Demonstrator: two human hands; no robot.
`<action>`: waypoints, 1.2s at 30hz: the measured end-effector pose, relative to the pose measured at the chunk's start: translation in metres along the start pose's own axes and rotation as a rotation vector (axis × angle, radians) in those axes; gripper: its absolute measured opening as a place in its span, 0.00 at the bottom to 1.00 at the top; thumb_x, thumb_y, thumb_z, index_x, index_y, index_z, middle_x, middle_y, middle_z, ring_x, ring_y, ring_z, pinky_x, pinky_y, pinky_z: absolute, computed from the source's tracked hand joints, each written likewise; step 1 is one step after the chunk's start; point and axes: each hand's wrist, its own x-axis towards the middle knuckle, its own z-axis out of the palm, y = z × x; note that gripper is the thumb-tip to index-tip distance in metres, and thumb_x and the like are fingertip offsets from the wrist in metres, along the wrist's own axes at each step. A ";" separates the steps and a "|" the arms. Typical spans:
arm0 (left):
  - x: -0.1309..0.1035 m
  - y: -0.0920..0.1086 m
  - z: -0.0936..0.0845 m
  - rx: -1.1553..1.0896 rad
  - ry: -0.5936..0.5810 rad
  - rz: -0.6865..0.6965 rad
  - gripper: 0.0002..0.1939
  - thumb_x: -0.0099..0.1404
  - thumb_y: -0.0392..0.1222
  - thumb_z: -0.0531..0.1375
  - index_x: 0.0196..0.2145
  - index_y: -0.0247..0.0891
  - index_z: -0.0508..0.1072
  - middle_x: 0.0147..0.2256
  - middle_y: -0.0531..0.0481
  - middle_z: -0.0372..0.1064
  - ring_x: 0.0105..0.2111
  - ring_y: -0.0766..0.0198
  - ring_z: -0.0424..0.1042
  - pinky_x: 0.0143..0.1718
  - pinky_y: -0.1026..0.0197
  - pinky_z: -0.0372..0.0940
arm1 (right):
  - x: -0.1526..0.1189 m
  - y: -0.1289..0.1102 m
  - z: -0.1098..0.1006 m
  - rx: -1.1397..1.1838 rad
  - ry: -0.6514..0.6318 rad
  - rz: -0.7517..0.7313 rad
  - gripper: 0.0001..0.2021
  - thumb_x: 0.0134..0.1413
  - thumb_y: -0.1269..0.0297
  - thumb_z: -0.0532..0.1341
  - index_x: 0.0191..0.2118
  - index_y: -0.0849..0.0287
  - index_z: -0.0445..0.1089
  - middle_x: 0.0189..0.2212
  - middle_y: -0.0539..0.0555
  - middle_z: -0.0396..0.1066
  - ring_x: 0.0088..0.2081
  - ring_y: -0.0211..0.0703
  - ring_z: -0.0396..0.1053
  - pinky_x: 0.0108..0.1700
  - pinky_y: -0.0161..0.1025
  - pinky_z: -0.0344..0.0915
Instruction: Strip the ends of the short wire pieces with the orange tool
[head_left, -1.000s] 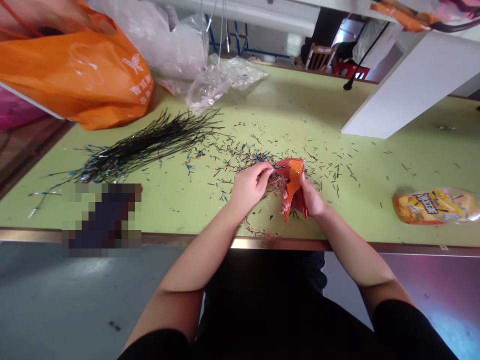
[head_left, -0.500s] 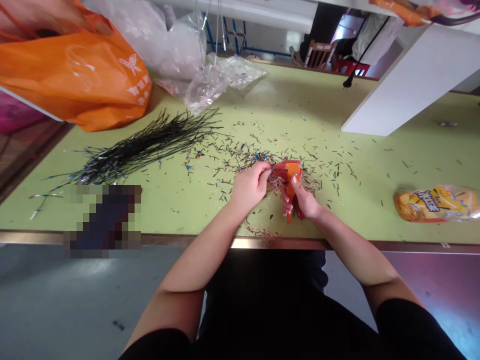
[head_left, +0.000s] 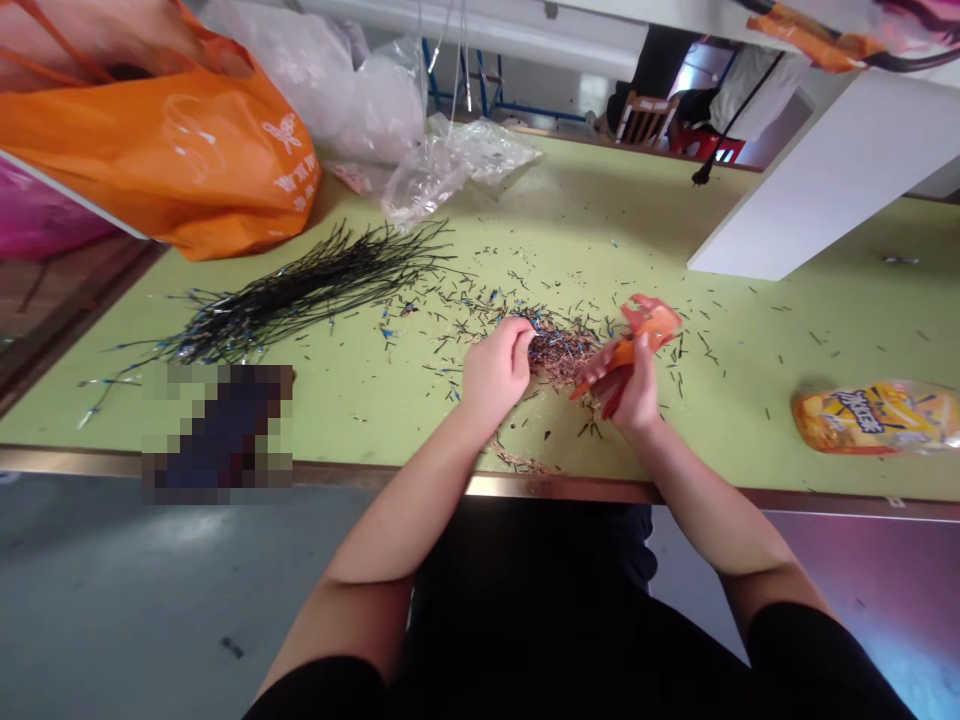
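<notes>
My right hand [head_left: 636, 390] is wrapped round an orange-and-red wire stripper [head_left: 651, 325], its head tilted up to the right. Level with it, my left hand [head_left: 496, 370] is closed in a pinch; whatever its fingertips hold is too small to make out. Between the hands lies a heap of copper strands and short black wire offcuts [head_left: 559, 350], with small blue bits among them. To the left on the green table rests a long bundle of black wires [head_left: 300, 290], some with blue and shiny ends.
An orange bag [head_left: 225, 170] and crumpled clear plastic [head_left: 427, 180] stand at the back left. Near the front left is a blurred-out dark object [head_left: 217, 430]. A white upright panel [head_left: 795, 190] rises at the right, and a yellow drink bottle [head_left: 874, 418] lies nearer me.
The wire stripper in my right hand has moved right, away from my left hand, and tilted. My left hand stays near the heap, still pinched. The view has shifted slightly.
</notes>
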 end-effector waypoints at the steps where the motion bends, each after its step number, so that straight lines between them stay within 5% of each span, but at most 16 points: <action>1: 0.000 -0.001 0.000 0.007 0.016 -0.003 0.12 0.77 0.44 0.52 0.43 0.40 0.74 0.29 0.51 0.76 0.25 0.64 0.71 0.32 0.61 0.64 | 0.001 -0.003 -0.001 0.024 0.069 -0.048 0.29 0.63 0.30 0.53 0.27 0.52 0.63 0.21 0.48 0.58 0.24 0.41 0.64 0.34 0.44 0.73; 3: -0.001 -0.001 0.001 0.018 0.020 0.022 0.12 0.77 0.45 0.54 0.43 0.39 0.75 0.30 0.51 0.77 0.26 0.65 0.72 0.32 0.61 0.64 | 0.003 -0.005 -0.005 0.026 0.093 -0.071 0.28 0.65 0.33 0.53 0.28 0.53 0.64 0.22 0.48 0.60 0.26 0.42 0.66 0.37 0.45 0.74; 10: -0.011 0.010 0.010 0.115 0.047 0.285 0.10 0.75 0.40 0.56 0.41 0.39 0.78 0.33 0.47 0.80 0.32 0.62 0.78 0.34 0.61 0.67 | -0.003 0.026 -0.005 -0.080 -0.178 0.084 0.30 0.57 0.28 0.59 0.38 0.54 0.73 0.32 0.55 0.74 0.39 0.52 0.76 0.38 0.48 0.78; 19: -0.019 0.019 0.013 0.092 0.033 0.363 0.09 0.75 0.39 0.56 0.38 0.41 0.76 0.27 0.50 0.76 0.28 0.62 0.75 0.29 0.60 0.62 | -0.003 0.036 -0.005 -0.087 -0.099 0.138 0.37 0.56 0.26 0.55 0.59 0.49 0.68 0.46 0.58 0.77 0.52 0.56 0.75 0.41 0.48 0.78; 27: -0.019 0.019 0.013 0.107 0.096 0.453 0.08 0.74 0.38 0.57 0.38 0.40 0.76 0.26 0.51 0.75 0.27 0.65 0.74 0.29 0.61 0.61 | -0.009 0.031 -0.001 -0.234 0.068 0.121 0.31 0.58 0.26 0.55 0.41 0.52 0.70 0.28 0.55 0.71 0.32 0.52 0.73 0.27 0.46 0.72; 36: -0.021 0.021 0.013 0.095 0.039 0.414 0.09 0.75 0.38 0.56 0.38 0.40 0.75 0.27 0.50 0.76 0.28 0.64 0.76 0.28 0.61 0.63 | -0.010 0.024 0.009 -0.331 0.023 0.109 0.34 0.60 0.25 0.51 0.21 0.51 0.58 0.15 0.49 0.53 0.18 0.42 0.55 0.19 0.42 0.57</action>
